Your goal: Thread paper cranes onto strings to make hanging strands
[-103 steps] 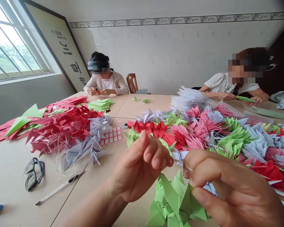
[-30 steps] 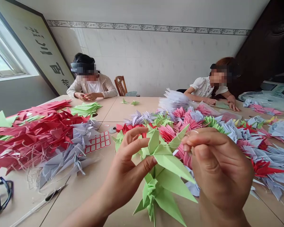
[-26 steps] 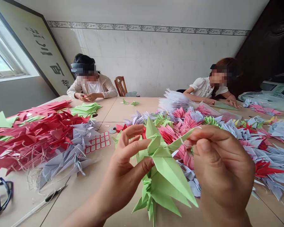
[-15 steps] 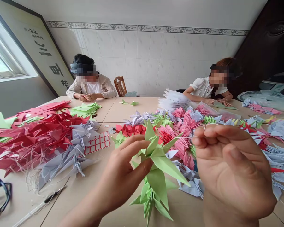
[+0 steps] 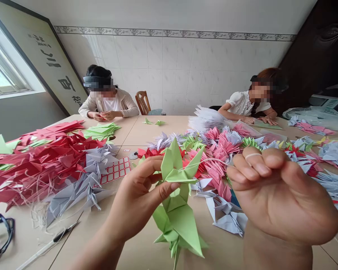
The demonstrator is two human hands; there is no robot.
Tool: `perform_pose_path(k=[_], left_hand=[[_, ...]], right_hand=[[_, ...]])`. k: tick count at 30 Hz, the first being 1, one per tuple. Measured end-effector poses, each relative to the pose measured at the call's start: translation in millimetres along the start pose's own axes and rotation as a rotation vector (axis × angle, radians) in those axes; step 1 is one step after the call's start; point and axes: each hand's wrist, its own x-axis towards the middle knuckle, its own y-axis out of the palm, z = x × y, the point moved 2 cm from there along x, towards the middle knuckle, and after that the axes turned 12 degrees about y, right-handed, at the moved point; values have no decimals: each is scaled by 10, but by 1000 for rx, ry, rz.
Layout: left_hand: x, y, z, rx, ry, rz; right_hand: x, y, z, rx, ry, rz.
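My left hand (image 5: 146, 195) is closed on a green folded paper crane (image 5: 176, 174), its thumb across the front of the paper. More green cranes (image 5: 183, 225) hang below it in a strung column. A white string (image 5: 211, 160) runs from the top crane to my right hand (image 5: 281, 191), which is raised at the right with its palm towards me. The string loops round a finger of that hand, and the fingers are curled over it. Behind my hands lie pink paper cranes (image 5: 216, 176) and pale blue ones (image 5: 228, 215).
At the left lies a large heap of red cranes (image 5: 56, 157), with a red-and-white label sheet (image 5: 116, 170) beside it. Glasses (image 5: 1, 236) and a black-and-clear tool (image 5: 50, 242) rest at the front left. Two people sit across the table (image 5: 126, 129).
The green crane has tilted and turned in my left hand. My right hand has moved slightly right and its fingers have curled in more; the string now sags in a curve.
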Motion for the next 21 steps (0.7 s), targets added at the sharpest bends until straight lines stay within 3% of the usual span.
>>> perform_pose_path(k=[5, 10, 13, 15, 18, 21], left_hand=[[0, 11, 5, 209, 101, -2], [5, 12, -67, 402, 174, 127], [-16, 18, -90, 234, 95, 289], [-40, 19, -91, 50, 6, 319], [-62, 13, -80, -186, -91, 228], [-54, 16, -73, -333, -101, 107]], right_hand=[[-64, -34, 48, 39, -5, 131], [-100, -67, 33, -53, -118, 0], [-79, -53, 15, -156, -167, -59], [-35, -51, -5, -190, -151, -84], [46, -72, -48, -158, -63, -118], [81, -76, -101, -197, 31, -68]])
